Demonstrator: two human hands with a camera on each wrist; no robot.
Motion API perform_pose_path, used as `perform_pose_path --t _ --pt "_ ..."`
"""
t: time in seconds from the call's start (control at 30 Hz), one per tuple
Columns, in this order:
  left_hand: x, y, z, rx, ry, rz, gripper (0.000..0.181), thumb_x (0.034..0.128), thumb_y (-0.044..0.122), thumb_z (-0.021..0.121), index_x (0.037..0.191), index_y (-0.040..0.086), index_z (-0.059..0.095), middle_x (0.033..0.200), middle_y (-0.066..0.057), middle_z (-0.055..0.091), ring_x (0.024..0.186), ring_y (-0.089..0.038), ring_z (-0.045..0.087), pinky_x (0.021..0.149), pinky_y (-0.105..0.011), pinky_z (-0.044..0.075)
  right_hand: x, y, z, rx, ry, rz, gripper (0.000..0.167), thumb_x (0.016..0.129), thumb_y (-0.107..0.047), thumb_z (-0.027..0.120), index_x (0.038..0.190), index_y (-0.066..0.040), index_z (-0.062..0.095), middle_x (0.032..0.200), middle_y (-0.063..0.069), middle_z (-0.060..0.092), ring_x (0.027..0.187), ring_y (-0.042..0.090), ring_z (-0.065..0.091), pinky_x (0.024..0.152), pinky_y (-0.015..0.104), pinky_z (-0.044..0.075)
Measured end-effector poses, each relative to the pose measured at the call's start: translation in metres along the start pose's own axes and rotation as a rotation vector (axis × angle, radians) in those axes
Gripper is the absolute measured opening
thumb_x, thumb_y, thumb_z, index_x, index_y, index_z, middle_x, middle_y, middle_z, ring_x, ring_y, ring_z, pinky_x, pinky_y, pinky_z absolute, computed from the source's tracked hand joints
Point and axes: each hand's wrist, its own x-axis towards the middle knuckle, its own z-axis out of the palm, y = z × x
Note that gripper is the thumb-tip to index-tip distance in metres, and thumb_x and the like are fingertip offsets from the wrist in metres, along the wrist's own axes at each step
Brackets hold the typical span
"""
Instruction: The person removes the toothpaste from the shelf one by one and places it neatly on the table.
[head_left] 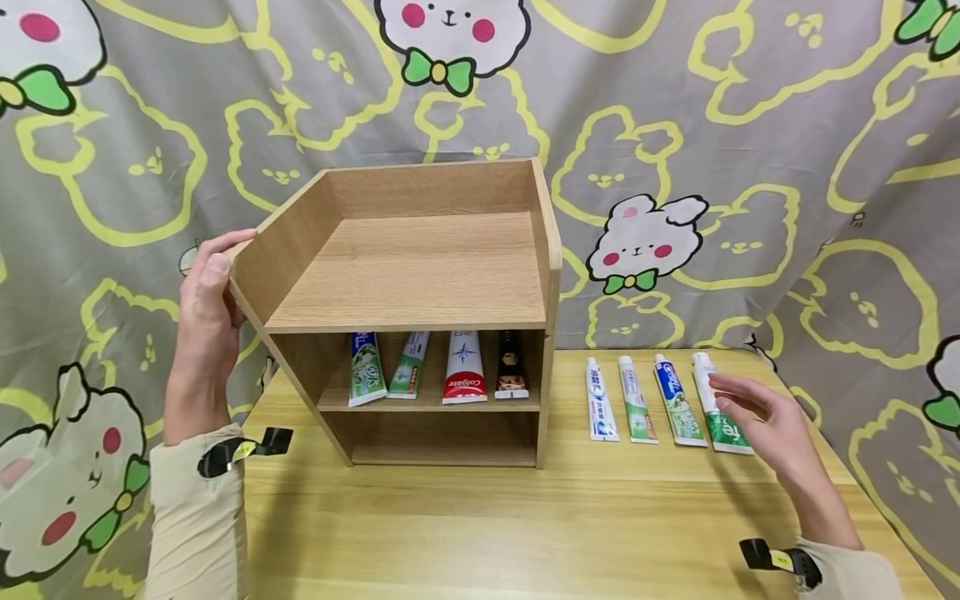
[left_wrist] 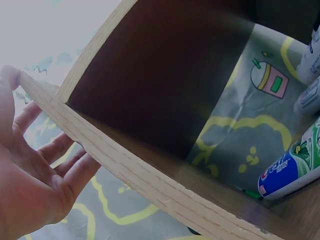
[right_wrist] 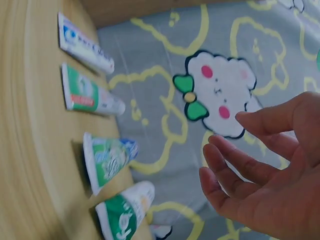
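Observation:
A two-tier wooden desk shelf [head_left: 442,271] stands on the table, its upper left corner gripped by my left hand [head_left: 207,312]. In the left wrist view, the thumb lies at the panel's edge and the fingers [left_wrist: 82,172] are against its outer side. On the middle level lie a blue-green toothpaste tube [head_left: 367,367], a green-white one [head_left: 409,367], a red-white Colgate tube [head_left: 465,367] and a black one [head_left: 512,367]. My right hand [head_left: 772,429] hovers with loosely bent fingers by a green-white toothpaste tube [head_left: 718,404], holding nothing; the right wrist view shows them apart.
Left of that tube, a blue-green toothpaste tube [head_left: 678,400], a slim green-white tube [head_left: 637,400] and a blue-white tube [head_left: 601,400] lie in a row on the wooden table [head_left: 465,533]. A patterned grey curtain [head_left: 637,108] hangs close behind the shelf and around the table.

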Motion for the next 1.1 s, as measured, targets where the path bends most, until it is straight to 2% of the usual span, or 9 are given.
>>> perform_pose_path --t 0.3,0.53,1.1 --pt "0.0 0.0 -0.002 -0.009 0.005 0.017 0.043 0.1012 0.026 0.048 0.137 0.006 0.061 0.124 -0.016 0.053 0.098 -0.028 0.053 0.07 -0.031 0.046 -0.002 -0.037 0.015 -0.009 -0.039 -0.08 0.034 0.1 -0.01 0.066 0.134 -0.002 0.065 0.12 -0.014 0.069 0.106 -0.005 0.062 0.085 0.007 0.045" --pt "0.0 -0.001 0.0 -0.004 0.002 0.006 0.044 0.1007 0.028 0.049 0.137 0.007 0.061 0.125 -0.016 0.052 0.099 -0.028 0.053 0.071 -0.032 0.048 -0.01 -0.065 0.024 0.009 -0.059 -0.145 0.032 0.099 -0.005 0.066 0.131 -0.001 0.066 0.118 -0.017 0.068 0.104 0.0 0.065 0.086 0.01 0.048" --pt "0.0 0.0 -0.001 0.002 0.012 0.006 0.044 0.1005 0.029 0.049 0.136 0.007 0.062 0.12 -0.016 0.054 0.093 -0.028 0.054 0.065 -0.029 0.046 -0.026 -0.111 0.052 0.133 -0.123 -0.273 0.038 0.093 0.009 0.067 0.129 -0.003 0.066 0.126 -0.001 0.068 0.11 0.006 0.066 0.087 0.018 0.053"
